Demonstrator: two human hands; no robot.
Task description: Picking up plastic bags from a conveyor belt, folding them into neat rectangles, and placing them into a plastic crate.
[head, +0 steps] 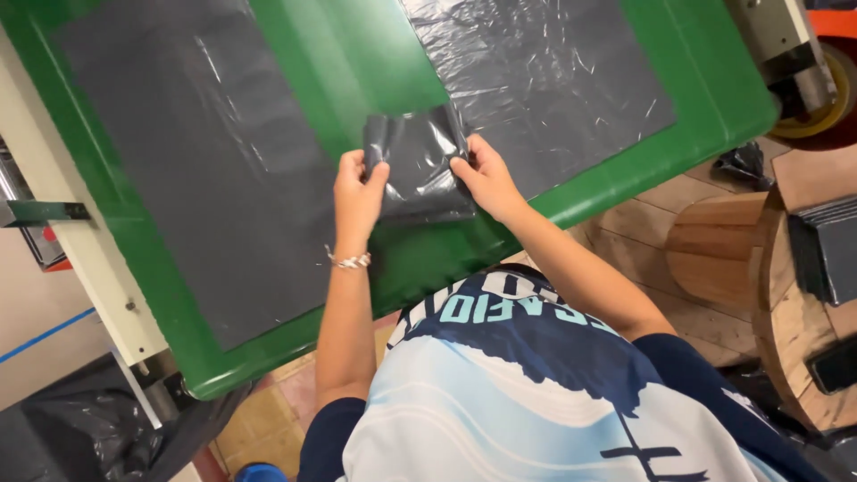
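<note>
A folded black plastic bag [421, 170] lies on the green table [357, 62] near its front edge. My left hand [357, 192] pinches the bag's left edge, a silver bracelet on that wrist. My right hand [485, 174] grips the bag's right edge with the thumb on top. Both hands hold the same folded bag between them, pressed low against the table.
Two flat black plastic sheets [187, 152] [553, 80] lie spread on the table, left and right of the hands. A wooden spool [759, 268] with a stack of dark folded bags [826, 250] stands at right. Crumpled black plastic [98, 428] sits on the floor at lower left.
</note>
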